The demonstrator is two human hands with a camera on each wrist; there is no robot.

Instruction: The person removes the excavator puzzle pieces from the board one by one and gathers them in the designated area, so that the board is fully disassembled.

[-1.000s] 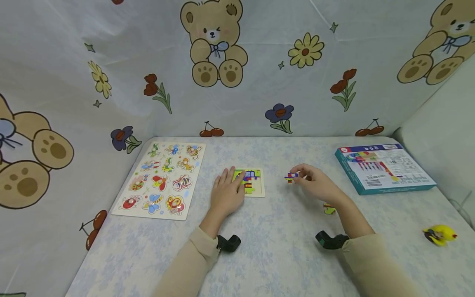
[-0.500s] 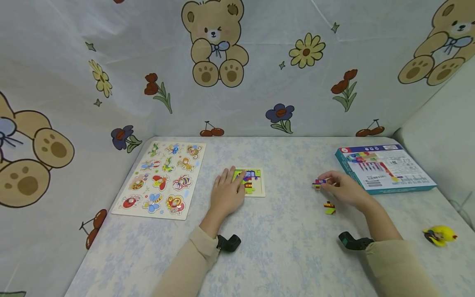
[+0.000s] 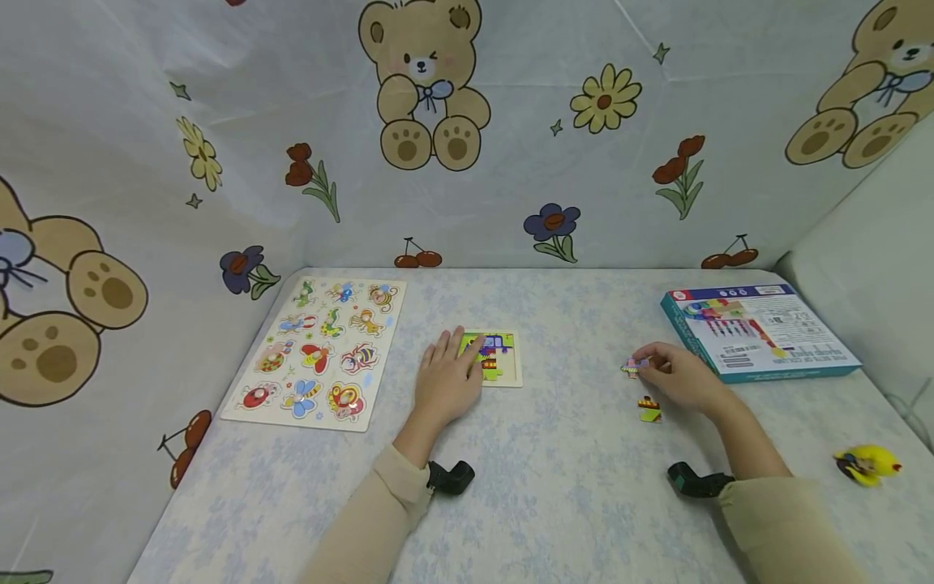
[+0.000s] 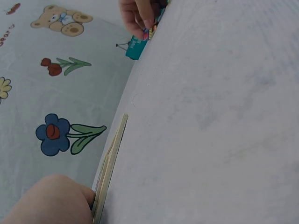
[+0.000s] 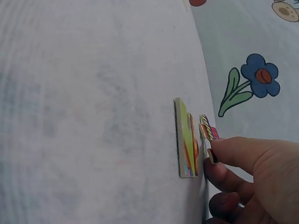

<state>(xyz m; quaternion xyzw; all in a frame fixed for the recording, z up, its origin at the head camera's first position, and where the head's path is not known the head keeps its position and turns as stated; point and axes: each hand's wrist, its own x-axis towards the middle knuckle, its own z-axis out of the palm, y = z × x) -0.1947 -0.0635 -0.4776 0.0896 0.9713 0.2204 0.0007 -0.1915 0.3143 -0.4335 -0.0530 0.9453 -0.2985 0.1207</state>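
Note:
My left hand (image 3: 447, 385) lies with its fingers straight over the left part of a small jigsaw puzzle in a pale wooden frame (image 3: 516, 369). A picture with a blue vehicle shows beside its fingers. To the right, my right hand (image 3: 682, 377) pinches a purple-and-red puzzle piece (image 3: 631, 368) between thumb and fingers, low over the table. In the right wrist view the thumb (image 5: 236, 151) presses on that piece (image 5: 209, 129), which is tilted. Just nearer than it, a second puzzle piece (image 3: 649, 410), yellow-green with red, lies on the table.
A large insect picture board (image 3: 328, 353) lies at the left. At the back right is a flat teal-edged box (image 3: 762, 332). A yellow toy duck (image 3: 867, 464) sits near the right side. Behind the table hangs a bear-print cloth (image 3: 438, 219).
My right hand has moved right, away from the framed puzzle, carrying the pinched piece to just beyond the loose piece, and has slowed there. My left hand has stayed in place.

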